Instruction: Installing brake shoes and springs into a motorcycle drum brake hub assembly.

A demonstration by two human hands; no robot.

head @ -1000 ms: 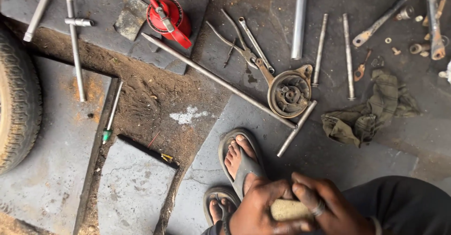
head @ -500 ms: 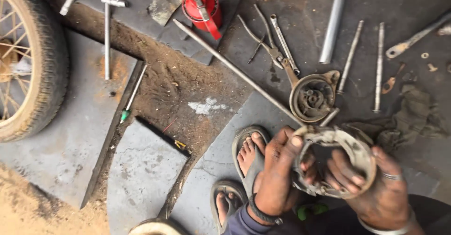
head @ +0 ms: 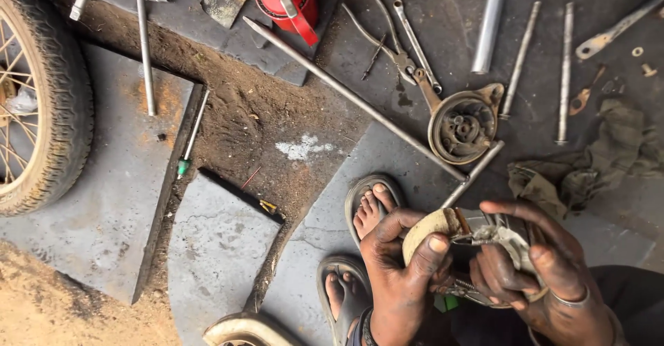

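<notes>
Here, low in the view above my sandalled feet (head: 370,211), both my hands grip a curved brake shoe set (head: 477,239). My left hand (head: 401,270) pinches one tan-lined shoe, thumb pressed on its face. My right hand (head: 539,263) curls fingers around the other. A round brake drum plate (head: 462,126) lies on the ground nearby.

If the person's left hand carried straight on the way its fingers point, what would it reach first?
The left hand, gripping the brake shoes, points up and right; past them the thin metal rod seems first, then the brake drum plate, though depth is unclear.
</notes>
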